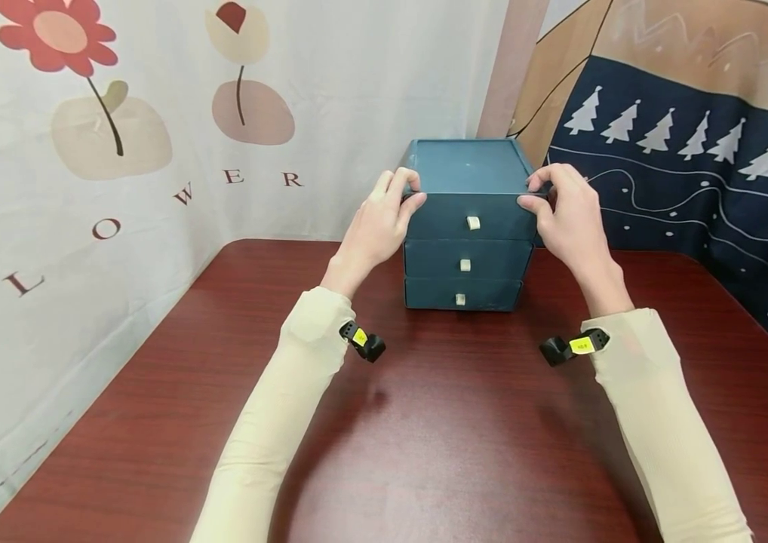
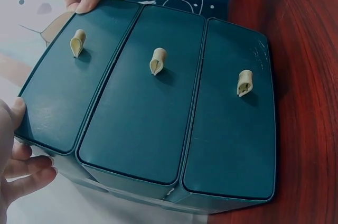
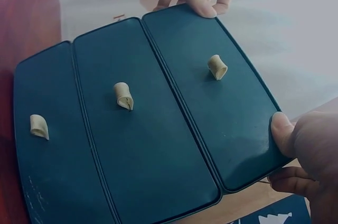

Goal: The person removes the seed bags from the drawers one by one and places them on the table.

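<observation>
A dark teal drawer box with three stacked drawers stands at the far side of the table, fronts facing me. Each drawer front carries a small cream loop pull, such as the top pull. My left hand grips the upper left front corner, thumb on the top drawer's front. At the upper right corner my right hand grips likewise, its thumb pressed on the front in the right wrist view. All three drawers look closed. The left hand's fingers lie along the box's side in the left wrist view.
The box stands on a reddish-brown wooden table. Behind and to the left hangs a white curtain with flowers and letters. A navy cloth with white trees hangs at the right. Both sleeved wrists wear small black cameras.
</observation>
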Available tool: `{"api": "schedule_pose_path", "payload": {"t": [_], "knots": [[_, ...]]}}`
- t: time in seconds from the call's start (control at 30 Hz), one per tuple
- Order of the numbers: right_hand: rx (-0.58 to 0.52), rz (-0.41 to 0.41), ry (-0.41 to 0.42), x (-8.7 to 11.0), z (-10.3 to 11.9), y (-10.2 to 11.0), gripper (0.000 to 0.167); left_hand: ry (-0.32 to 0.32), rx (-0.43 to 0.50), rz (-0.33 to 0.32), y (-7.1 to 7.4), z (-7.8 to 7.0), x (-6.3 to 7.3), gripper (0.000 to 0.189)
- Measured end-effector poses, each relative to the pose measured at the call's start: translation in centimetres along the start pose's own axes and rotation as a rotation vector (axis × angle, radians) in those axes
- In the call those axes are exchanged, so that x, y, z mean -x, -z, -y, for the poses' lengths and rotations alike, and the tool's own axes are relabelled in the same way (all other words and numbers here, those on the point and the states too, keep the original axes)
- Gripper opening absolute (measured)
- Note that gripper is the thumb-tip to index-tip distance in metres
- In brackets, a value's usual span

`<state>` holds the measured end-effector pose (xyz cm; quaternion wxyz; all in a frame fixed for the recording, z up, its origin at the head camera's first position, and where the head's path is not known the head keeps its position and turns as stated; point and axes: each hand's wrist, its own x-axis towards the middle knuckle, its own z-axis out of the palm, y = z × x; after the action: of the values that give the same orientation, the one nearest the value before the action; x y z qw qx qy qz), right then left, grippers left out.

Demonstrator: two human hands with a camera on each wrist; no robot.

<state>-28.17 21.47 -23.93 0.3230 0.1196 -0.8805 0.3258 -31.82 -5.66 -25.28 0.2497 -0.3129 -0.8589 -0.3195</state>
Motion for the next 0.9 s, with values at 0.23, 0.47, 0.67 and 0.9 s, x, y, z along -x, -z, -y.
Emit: {"api": "schedule_pose_path", "payload": {"t": [0.23,0.47,0.67,0.9], "knots": [[0.012,-0.008,-0.015,-0.32,-0.11,-0.35,0.015,0.029,0.006,0.001,-0.29,0.65,-0.01,0.032],[-0.012,-0.042,-0.001,0.05,-0.09,-0.55,0.016,0.051,0.041,-0.02,-0.73,0.99,0.2,0.035],[-0.013,-0.048,0.028,0.25,-0.04,-0.4,0.016,0.065,0.06,-0.027,-0.63,0.94,0.33,0.035],[-0.002,-0.095,0.058,0.57,-0.16,-0.33,0.02,0.071,0.092,-0.044,-0.55,0.84,0.33,0.036]]}}
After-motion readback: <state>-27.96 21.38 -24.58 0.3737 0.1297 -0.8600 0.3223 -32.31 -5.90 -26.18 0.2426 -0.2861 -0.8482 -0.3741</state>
